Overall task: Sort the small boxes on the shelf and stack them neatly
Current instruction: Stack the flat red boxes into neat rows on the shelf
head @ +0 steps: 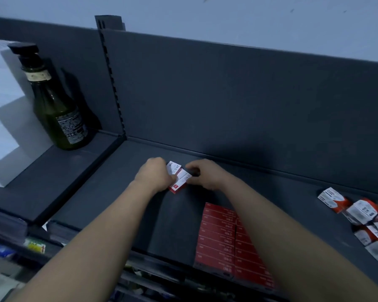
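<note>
Both hands meet mid-frame on shelf [172, 225]: left hand [153, 174] fingers curled round red-white box [179, 178], right hand [205, 174] pinching its other side. Red stack [220, 238] lower centre; loose boxes [362, 212] right edge.

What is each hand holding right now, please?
Left hand: closed, gripping the small red-and-white boxes.
Right hand: closed, pinching the same boxes from the other side.
</note>
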